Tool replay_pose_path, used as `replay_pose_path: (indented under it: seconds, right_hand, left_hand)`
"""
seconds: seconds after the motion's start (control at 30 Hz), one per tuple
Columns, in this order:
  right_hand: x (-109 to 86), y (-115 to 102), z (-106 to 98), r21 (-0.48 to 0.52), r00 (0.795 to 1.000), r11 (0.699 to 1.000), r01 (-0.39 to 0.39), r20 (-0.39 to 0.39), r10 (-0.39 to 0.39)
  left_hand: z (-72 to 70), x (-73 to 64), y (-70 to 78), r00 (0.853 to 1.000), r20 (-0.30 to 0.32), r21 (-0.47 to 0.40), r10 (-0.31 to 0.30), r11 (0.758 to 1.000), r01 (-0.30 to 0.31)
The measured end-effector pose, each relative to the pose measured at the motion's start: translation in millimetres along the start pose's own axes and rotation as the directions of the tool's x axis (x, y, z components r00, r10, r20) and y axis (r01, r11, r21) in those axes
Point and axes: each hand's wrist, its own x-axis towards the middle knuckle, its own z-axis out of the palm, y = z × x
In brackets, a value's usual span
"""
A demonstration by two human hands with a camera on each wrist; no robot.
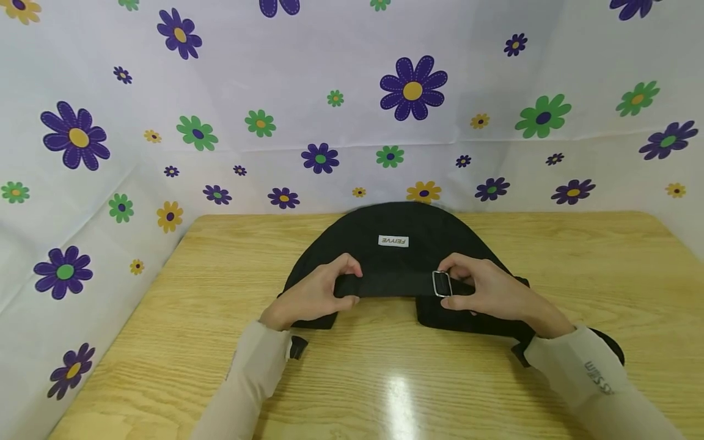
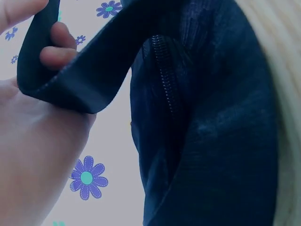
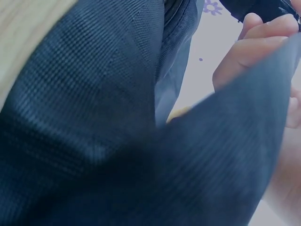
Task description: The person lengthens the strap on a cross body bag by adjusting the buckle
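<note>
A black crescent-shaped fabric bag [image 1: 404, 229] with a small white label [image 1: 393, 241] lies on the wooden table [image 1: 352, 366]. Its wide black strap [image 1: 393, 284] runs across the front edge. My left hand [image 1: 316, 293] pinches the strap's left end between thumb and fingers. My right hand [image 1: 484, 290] grips the strap at a silver metal buckle [image 1: 442, 283]. The left wrist view shows the strap [image 2: 80, 70] folded over my fingers [image 2: 56, 47] beside the bag's zipper [image 2: 164, 70]. The right wrist view is filled by the dark strap [image 3: 202, 155], with fingers [image 3: 254, 42] behind it.
A black plastic clip [image 1: 297, 347] lies on the table by my left sleeve. More black strap or fabric [image 1: 607, 342] shows behind my right forearm. A white cloth with printed flowers [image 1: 352, 110] hangs behind and to both sides of the table.
</note>
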Motion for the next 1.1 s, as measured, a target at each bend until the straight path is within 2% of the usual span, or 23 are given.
replay_pose_path:
  seconds: [0.23, 0.5, 0.7, 0.83, 0.93, 1.1]
  right_hand:
    - [-0.8, 0, 1, -0.022, 1.0, 0.999, 0.023, 0.002, -0.023]
    - [-8.4, 5, -2, -0.062, 0.999, 0.997, 0.049, 0.012, -0.048]
    - [-11.0, 6, 0, -0.072, 0.993, 0.991, 0.112, 0.055, -0.108]
    - [-13.2, 8, 2, -0.06, 0.984, 0.986, 0.154, 0.104, -0.147]
    - [-16.8, 8, 1, -0.062, 0.981, 0.988, 0.14, 0.145, -0.13]
    - [-25.0, 9, -4, -0.086, 0.978, 0.995, 0.043, 0.209, -0.024]
  left_hand:
    - [0.2, -2.2, -1.3, 1.0, 0.014, 0.015, -0.027, 1.0, 0.027]
    - [-4.8, -12.5, -2.2, 0.999, 0.015, 0.028, -0.037, 0.999, 0.037]
    - [-6.7, -18.9, -1.7, 0.998, 0.03, 0.074, -0.047, 0.996, 0.045]
    - [-8.2, -24.9, -2.6, 0.997, 0.045, 0.062, -0.061, 0.996, 0.058]
    - [-10.1, -30.6, -3.7, 0.996, 0.049, 0.036, -0.077, 0.997, 0.076]
    - [-12.4, -38.3, -5.7, 0.995, 0.051, 0.024, -0.088, 0.996, 0.087]
